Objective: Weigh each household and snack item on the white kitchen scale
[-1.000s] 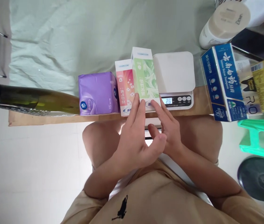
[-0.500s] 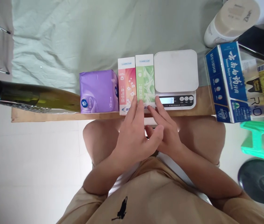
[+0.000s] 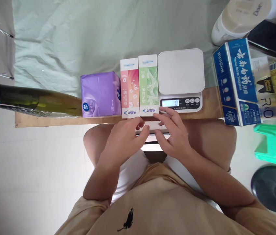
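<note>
My left hand [image 3: 125, 138] is at the table's front edge, just below the pink toothpaste box [image 3: 129, 88]. Its fingers curl loosely, the thumb stands apart, and nothing is held. My right hand [image 3: 174, 133] has its fingers spread beside the lower end of the green toothpaste box [image 3: 148, 85]; one fingertip is at or very near that box's corner, though contact is unclear. Both boxes lie side by side, to the left of a white kitchen scale [image 3: 181, 71]. Nothing rests on the scale's plate, and its lit display [image 3: 170, 103] seems to read 0.
A purple tissue pack [image 3: 100, 93] sits left of the boxes, with a green glass bottle [image 3: 42, 99] beyond. At right are a blue toothpaste box [image 3: 238, 81] and a white Dove bottle [image 3: 235, 23]. A green stool [image 3: 272, 143] and black round base [image 3: 272, 187] are on the floor.
My left hand has drawn back from over the boxes, down and to the left, with its fingers curling. My right hand has spread its thumb and fingers. The view has shifted slightly.
</note>
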Available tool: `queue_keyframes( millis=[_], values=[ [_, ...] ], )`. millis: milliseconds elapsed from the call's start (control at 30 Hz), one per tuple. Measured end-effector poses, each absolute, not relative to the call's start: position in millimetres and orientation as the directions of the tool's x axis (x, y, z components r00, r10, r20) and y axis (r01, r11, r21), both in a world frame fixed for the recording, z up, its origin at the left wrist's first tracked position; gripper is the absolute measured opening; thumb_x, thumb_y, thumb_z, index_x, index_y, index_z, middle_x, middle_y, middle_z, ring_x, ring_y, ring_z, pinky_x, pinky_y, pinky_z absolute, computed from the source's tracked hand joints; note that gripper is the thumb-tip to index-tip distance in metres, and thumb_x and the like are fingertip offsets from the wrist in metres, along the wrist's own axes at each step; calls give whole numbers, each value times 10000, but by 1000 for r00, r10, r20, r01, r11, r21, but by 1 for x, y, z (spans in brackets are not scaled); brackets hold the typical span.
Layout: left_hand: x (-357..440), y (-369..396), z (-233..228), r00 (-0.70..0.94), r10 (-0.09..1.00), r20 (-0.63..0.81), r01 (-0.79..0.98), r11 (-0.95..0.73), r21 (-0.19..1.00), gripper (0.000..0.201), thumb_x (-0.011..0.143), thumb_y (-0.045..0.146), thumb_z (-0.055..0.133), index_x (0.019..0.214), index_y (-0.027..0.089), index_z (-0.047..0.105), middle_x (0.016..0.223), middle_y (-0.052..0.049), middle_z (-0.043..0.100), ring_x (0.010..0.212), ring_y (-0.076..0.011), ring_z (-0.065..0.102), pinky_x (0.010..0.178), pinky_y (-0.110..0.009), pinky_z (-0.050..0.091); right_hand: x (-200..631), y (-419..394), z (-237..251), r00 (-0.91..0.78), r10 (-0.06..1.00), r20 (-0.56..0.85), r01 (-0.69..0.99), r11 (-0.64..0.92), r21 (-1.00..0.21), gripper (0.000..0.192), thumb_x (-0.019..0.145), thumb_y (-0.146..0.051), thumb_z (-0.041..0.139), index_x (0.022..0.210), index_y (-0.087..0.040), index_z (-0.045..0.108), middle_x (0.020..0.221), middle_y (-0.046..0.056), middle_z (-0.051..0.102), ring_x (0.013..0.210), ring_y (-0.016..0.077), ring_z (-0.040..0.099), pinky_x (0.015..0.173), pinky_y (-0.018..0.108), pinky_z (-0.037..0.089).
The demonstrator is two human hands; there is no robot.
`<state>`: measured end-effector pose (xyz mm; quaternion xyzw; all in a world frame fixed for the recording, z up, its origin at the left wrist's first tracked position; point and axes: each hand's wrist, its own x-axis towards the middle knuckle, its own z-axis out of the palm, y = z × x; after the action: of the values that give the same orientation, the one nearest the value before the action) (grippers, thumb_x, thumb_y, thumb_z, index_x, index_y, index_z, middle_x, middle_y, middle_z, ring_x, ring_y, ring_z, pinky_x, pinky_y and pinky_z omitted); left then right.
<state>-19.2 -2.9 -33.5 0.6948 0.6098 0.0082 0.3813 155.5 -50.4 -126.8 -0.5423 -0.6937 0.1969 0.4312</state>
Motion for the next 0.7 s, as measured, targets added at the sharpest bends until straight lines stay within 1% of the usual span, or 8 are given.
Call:
queue_keyframes(
  millis=[100,167,267,367,433,533,600,700],
  values=[
    [-20,1,-35,263,849,-458,833,41,552,369,1005,422,495,849,202,746,902,-49,821,749,-207,678,659,-336,430,153,-48,-128,-41,919,391,576,342,-742,480,1001,-302,586,1472,-226,631,1502,178,638,1242,261,735,924,447,732],
    [-20,2,-36,254,858,-447,818,56,572,364,1002,424,498,855,209,753,892,-39,823,751,-212,682,674,-342,441,152,-47,-129,-46,922,385,574,340,-745,486,1002,-303,590,1481,-229,628,1519,178,636,1297,276,721,960,467,727],
    [-20,3,-37,242,876,-417,796,66,602,346,1000,413,502,879,218,760,902,-32,830,789,-223,703,698,-349,462,151,-45,-128,-38,929,369,571,323,-754,476,1003,-311,590,1470,-234,639,1516,173,648,1303,280,727,992,488,720],
    [-20,3,-39,250,877,-411,802,51,595,355,1003,428,506,864,216,755,874,-31,823,801,-230,707,703,-352,469,152,-44,-126,-32,937,348,582,301,-755,474,1001,-316,585,1467,-242,642,1519,163,658,1277,279,742,999,502,716],
    [-20,3,-40,249,877,-411,811,43,584,363,1003,439,508,864,215,758,874,-32,822,806,-231,709,710,-354,479,153,-44,-126,-40,945,324,588,284,-758,479,1001,-313,580,1474,-260,633,1539,153,652,1182,261,773,958,491,724],
    [-21,2,-38,264,878,-398,792,38,609,345,994,438,523,922,215,776,933,-36,838,834,-227,730,730,-352,513,154,-44,-125,-32,941,336,565,295,-770,459,1001,-299,572,1455,-266,633,1527,151,655,1077,228,782,797,411,724],
    [-20,0,-35,311,873,-375,750,16,661,324,984,420,531,928,219,779,913,-25,836,803,-206,729,699,-332,517,157,-43,-122,-21,926,378,535,330,-778,424,1002,-291,571,1416,-244,646,1461,157,680,1125,232,762,727,364,700],
    [-12,-3,-31,422,859,-290,639,-55,767,300,982,379,530,875,232,769,829,-1,815,729,-169,711,665,-305,521,170,-44,-110,-13,908,419,506,367,-780,373,1006,-294,570,1361,-230,666,1346,147,710,1175,235,727,740,352,687]
  ],
)
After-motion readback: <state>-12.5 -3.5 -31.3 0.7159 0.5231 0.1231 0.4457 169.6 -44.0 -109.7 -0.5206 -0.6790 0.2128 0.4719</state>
